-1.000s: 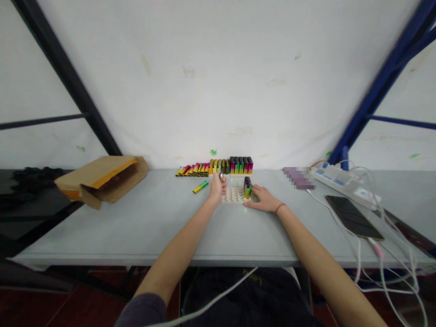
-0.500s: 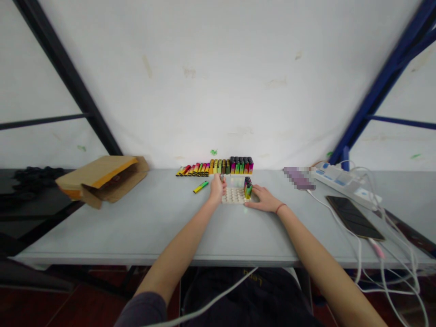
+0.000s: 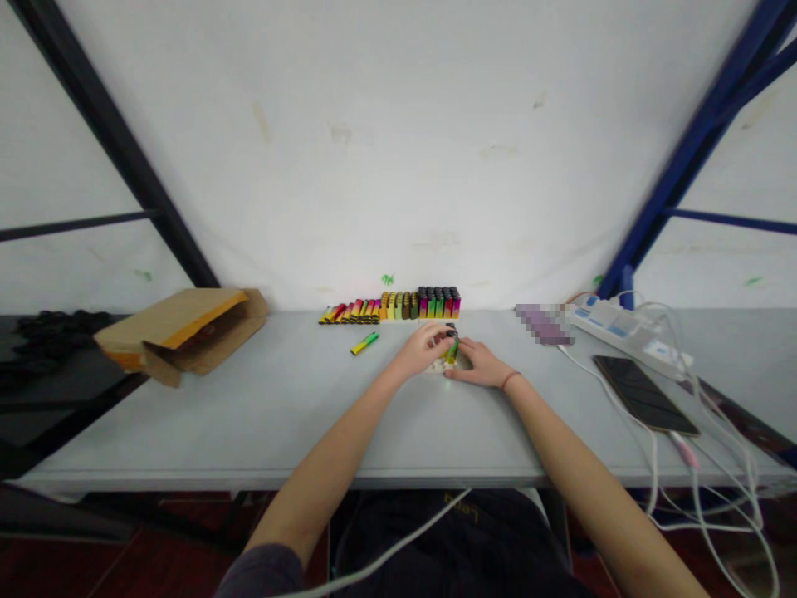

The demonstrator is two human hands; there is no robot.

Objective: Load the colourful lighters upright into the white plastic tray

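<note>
A white tray with rows of holes (image 3: 436, 366) lies on the table, mostly covered by my hands. At its right end stand several upright lighters (image 3: 453, 350) with dark tops. My left hand (image 3: 422, 349) reaches over the tray, its fingers closed around a yellowish lighter (image 3: 444, 354) beside the standing ones; its lower end is hard to make out. From the right, my right hand (image 3: 481, 364) grips the tray's end, thumb at the front corner and fingertips against the lighters. A loose green and yellow lighter (image 3: 364, 343) lies left of my left hand.
Along the wall, upright lighters with black tops (image 3: 439, 302) stand beside yellow-topped ones (image 3: 399, 305) and a row lying flat (image 3: 349, 311). An open cardboard box (image 3: 180, 332) sits left. On the right are a phone (image 3: 644, 393), a power strip (image 3: 628, 332) and white cables.
My left hand has moved right, from the tray's left end to the lighters at its right end, covering most of the tray. My right hand stays at the tray's end.
</note>
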